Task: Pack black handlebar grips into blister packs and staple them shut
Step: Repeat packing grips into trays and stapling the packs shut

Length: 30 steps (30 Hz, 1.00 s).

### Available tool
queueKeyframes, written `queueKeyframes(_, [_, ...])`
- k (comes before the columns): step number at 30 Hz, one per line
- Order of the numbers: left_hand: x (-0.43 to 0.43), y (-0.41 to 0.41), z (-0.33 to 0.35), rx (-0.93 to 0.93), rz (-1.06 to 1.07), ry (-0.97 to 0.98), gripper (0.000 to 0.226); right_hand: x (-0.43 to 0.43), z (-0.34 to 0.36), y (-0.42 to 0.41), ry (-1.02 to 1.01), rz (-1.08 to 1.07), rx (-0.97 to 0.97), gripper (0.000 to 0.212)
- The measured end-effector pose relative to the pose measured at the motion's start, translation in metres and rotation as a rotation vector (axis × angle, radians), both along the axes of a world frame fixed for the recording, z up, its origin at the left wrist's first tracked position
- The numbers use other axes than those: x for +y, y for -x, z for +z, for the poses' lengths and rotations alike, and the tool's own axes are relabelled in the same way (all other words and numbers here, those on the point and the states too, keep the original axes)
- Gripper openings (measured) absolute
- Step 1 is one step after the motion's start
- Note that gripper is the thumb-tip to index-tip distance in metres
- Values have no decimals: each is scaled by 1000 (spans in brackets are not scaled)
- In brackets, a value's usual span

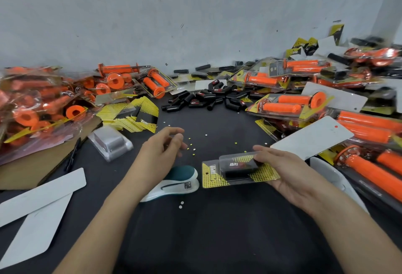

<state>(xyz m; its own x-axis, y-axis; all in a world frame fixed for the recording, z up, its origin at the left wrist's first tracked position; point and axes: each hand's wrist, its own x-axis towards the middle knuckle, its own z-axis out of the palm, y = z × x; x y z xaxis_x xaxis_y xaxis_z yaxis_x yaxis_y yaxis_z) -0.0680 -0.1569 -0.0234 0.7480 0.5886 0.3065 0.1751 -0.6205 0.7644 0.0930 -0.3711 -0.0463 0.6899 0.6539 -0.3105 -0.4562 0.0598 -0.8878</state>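
Clasping the filled blister pack (237,168) just right of the stapler (174,183), the right grip (289,173) is holding one end only. The left grip (165,144) is hovering released beyond the stapler; the pack's unsupported end is probably risking popping open.

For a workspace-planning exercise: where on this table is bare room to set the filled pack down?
Bare cloth from the stapler to the near edge; also between the stapler and the black grips, bar small specks. Both sides are crowded with orange packs.
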Motion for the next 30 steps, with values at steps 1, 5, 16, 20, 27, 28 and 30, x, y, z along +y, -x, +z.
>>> queueKeyframes(1, [-1, -2, 0, 15, -4, 21, 15, -1, -1, 0, 9, 10, -2, 26])
queueKeyframes(5, [-6, -11, -3, 93, -9, 43, 21, 6, -6, 9, -8, 51, 20, 25])
queueKeyframes(16, [-2, -18, -7, 259, 35, 106, 46, 16, -11, 14, 29, 28, 25, 25])
queueKeyframes(20, [-1, -18, -9, 251, 33, 118, 46, 19, -10, 19, 20, 43, 25, 24])
queueKeyframes(27, [2, -20, -14, 311, 28, 70, 48, 29, -8, 33, 4, 69, -10, 25])
queueKeyframes(28, [3, -21, -14, 323, 29, 58, 48, 30, -8, 33, 3, 69, -11, 24])
queueKeyframes(30, [4, -23, -16, 348, 29, 39, 46, 31, -9, 32, 1, 72, -12, 24])
